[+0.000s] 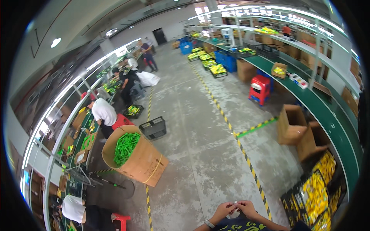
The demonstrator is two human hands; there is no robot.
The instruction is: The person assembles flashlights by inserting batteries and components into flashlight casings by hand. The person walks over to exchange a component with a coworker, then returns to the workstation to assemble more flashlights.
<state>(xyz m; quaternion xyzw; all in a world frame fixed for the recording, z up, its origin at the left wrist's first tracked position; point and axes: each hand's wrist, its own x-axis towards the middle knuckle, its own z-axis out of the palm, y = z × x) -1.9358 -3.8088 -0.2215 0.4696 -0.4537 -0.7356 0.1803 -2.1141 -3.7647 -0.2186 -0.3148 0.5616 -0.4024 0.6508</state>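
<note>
Left hand (224,210) and right hand (248,209) meet, fingers curled at a white bit (235,202) between them; which grips it I cannot tell, its long axis and direction too small to read. Beyond, a carton (143,162) of green pieces (126,148) bears dark print

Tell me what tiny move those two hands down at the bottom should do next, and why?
Maybe lift both hands a little for a closer look. The left hand and right hand come together at the fingertips, where there seems to be a small pale thing, too tiny here to make out.
</note>
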